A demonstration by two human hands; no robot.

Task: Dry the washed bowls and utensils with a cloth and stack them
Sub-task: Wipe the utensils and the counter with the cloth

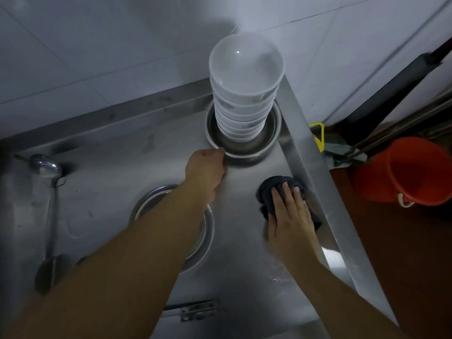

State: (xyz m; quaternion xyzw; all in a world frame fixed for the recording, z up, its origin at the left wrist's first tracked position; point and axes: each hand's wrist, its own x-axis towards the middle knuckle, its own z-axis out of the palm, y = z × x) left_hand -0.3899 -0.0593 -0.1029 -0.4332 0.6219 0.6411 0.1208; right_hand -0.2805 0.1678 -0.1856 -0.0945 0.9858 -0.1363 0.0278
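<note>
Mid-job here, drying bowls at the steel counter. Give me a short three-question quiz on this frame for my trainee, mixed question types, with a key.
1. True or false: the stack of white bowls stands inside a metal basin.
2. Which hand lies on the dark cloth?
A. left hand
B. right hand
C. neither
3. Fill in: the left hand grips the ____ of the metal basin.

Key
1. True. The stack rises from inside the basin at the counter's back corner.
2. B. The right hand presses the cloth with straight fingers.
3. Rim, at its near left edge.
</note>
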